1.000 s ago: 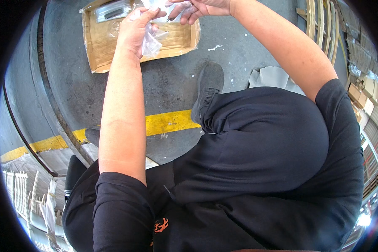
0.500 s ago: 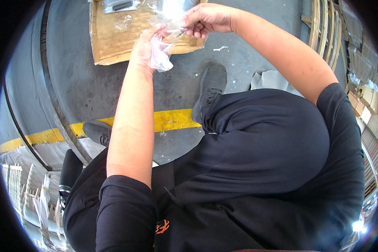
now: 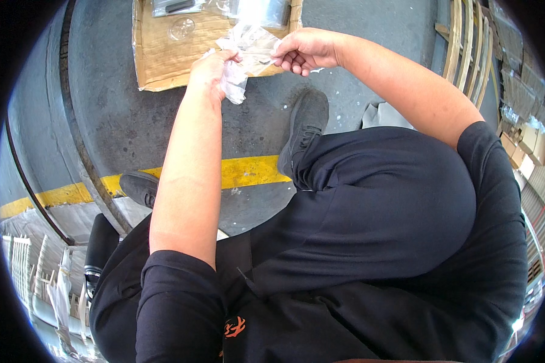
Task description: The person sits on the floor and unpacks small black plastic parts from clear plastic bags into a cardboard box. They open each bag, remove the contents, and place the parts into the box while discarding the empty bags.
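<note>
A clear plastic bag (image 3: 255, 47) is stretched between my two hands, over the near edge of a cardboard tray (image 3: 154, 65). My left hand (image 3: 209, 74) is closed on the bag's left side, and a crumpled whitish plastic wad (image 3: 234, 85) hangs from the same grip. At the bag's right edge, my right hand (image 3: 309, 51) pinches it between thumb and forefinger, with the other fingers curled under. A small dark speck shows in or on the bag, too small to name. Glare washes out part of the plastic behind it.
In the tray lie a round clear piece (image 3: 181, 28), a clear packet with a dark strip (image 3: 180, 6) and a shiny stack of plastic sheets (image 3: 263, 13). A yellow line (image 3: 248, 172) crosses the grey floor. Wooden slats (image 3: 466, 48) stand at the right.
My right hand has come down and slightly right, toward me. The clear bag is now spread wider between both hands. The left hand has shifted little.
</note>
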`<state>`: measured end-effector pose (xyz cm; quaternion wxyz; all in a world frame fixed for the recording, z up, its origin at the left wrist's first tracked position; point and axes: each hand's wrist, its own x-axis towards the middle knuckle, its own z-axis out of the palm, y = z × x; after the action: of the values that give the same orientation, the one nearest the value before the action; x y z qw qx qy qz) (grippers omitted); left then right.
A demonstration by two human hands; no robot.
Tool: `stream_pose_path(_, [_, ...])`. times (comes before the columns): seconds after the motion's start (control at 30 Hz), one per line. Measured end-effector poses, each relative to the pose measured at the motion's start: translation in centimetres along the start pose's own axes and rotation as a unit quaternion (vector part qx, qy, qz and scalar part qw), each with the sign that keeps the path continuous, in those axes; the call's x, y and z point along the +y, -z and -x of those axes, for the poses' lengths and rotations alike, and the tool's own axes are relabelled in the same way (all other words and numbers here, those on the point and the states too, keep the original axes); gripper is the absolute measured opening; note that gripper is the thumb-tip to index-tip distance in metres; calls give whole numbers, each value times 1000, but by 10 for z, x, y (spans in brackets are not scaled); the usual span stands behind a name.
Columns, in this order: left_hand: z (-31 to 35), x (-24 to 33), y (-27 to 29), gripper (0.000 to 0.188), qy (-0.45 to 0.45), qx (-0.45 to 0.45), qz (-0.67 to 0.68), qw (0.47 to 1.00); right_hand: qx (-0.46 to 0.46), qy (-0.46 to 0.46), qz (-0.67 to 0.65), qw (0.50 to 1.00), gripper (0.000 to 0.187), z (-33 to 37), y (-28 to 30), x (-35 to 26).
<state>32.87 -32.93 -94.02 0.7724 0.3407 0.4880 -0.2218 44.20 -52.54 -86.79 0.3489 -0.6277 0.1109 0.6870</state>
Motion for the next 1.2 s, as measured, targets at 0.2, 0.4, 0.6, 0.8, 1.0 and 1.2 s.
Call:
stream_pose_path(0.2, [3,3,-4,15,22,26,-18,999,1,17,-14,1000,21,-2,-1,6])
stream_pose_path(0.4, [2,6,-4,15,37,18,-57,998,-27,27,-3,999,22,-3,-1,8])
stream_pose_path(0.6, [-2,4,-3,17,35,17,-74,996,-20,-6,-1,1000,17,-1,-5,9])
stream_pose_path(0.8, [-7,6,-7,17,43,16,-112,993,-22,-19,-27,999,23,0,-5,10])
stream_pose_path(1.0, [-13,5,-5,16,48,25,-102,993,-25,-22,-28,999,26,2,-6,6])
stream_pose_path(1.2, [-18,6,-2,18,69,10,-96,993,-18,-25,-13,999,24,3,-5,8])
